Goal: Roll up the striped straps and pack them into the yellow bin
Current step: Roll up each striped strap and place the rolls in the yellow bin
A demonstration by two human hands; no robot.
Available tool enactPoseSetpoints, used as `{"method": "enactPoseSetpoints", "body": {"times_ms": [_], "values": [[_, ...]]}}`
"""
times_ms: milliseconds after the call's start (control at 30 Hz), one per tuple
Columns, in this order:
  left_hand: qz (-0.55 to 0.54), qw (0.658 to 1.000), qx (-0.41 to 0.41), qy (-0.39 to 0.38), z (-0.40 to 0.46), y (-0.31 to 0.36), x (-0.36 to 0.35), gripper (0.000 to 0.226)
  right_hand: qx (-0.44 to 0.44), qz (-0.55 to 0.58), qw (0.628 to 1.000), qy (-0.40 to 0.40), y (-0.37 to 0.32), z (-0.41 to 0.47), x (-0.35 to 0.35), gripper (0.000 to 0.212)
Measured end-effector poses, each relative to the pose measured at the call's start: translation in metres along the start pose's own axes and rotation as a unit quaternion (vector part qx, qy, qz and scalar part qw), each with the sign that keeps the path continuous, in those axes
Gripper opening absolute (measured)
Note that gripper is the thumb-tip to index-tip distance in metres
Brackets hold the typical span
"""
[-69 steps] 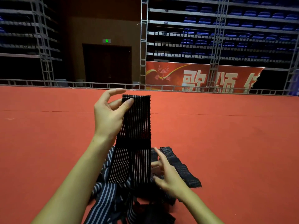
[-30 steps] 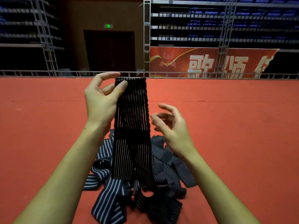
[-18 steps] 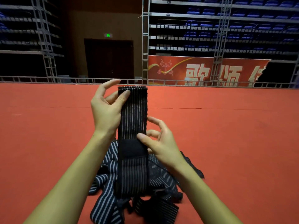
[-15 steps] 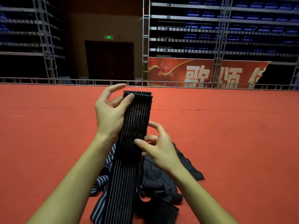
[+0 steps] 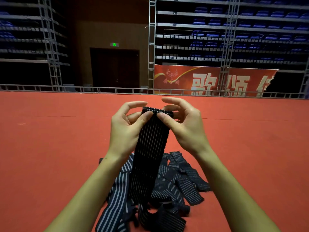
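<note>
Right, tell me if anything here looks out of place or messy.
The spare striped straps lie in a tangled, overlapping heap on the red floor, none rolled. No yellow bin is in view. The left hand and right hand pinch one strap by its top edge.

Pile of straps (image 5: 168,190) partly behind the held strap (image 5: 150,148), cropped by bottom edge

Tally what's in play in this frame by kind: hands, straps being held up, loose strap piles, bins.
Hands: 2, left hand and right hand, both pinching the top edge of the held strap
Held strap: 1
Strap pile on the red floor: 1, single straps too tangled to count
Bins: 0 in view
Total: 4
</note>
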State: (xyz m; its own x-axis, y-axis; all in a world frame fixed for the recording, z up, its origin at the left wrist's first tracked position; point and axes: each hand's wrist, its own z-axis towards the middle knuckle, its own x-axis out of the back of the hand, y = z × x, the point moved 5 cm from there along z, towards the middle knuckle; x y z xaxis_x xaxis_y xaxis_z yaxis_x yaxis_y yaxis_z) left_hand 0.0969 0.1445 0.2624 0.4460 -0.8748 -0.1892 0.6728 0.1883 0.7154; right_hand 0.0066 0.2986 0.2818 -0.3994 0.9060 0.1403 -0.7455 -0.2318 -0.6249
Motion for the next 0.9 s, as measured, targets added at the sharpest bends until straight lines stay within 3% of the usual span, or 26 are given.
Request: {"method": "enactPoseSetpoints", "body": {"times_ms": [167, 400, 567, 900], "values": [[0.052, 0.999, -0.001, -0.016, -0.003, 0.005, 0.003, 0.029, 0.036, 0.041, 0.998, -0.014, -0.009, -0.003, 0.006, 0.054], [0.082, 0.995, 0.033, -0.041, -0.008, 0.009, 0.001, 0.025, 0.048, 0.032, 0.998, 0.0, -0.009, -0.016, 0.008, 0.054], [0.064, 0.995, 0.055, -0.047, -0.012, 0.011, 0.0, 0.025, 0.03, 0.053, 0.998, 0.001, -0.004, -0.023, 0.008, 0.054], [0.071, 0.995, 0.016, -0.073, -0.015, 0.012, 0.005, 0.04, -0.079, 0.074, 0.993, -0.042, 0.01, -0.03, 0.009, 0.031]]}}
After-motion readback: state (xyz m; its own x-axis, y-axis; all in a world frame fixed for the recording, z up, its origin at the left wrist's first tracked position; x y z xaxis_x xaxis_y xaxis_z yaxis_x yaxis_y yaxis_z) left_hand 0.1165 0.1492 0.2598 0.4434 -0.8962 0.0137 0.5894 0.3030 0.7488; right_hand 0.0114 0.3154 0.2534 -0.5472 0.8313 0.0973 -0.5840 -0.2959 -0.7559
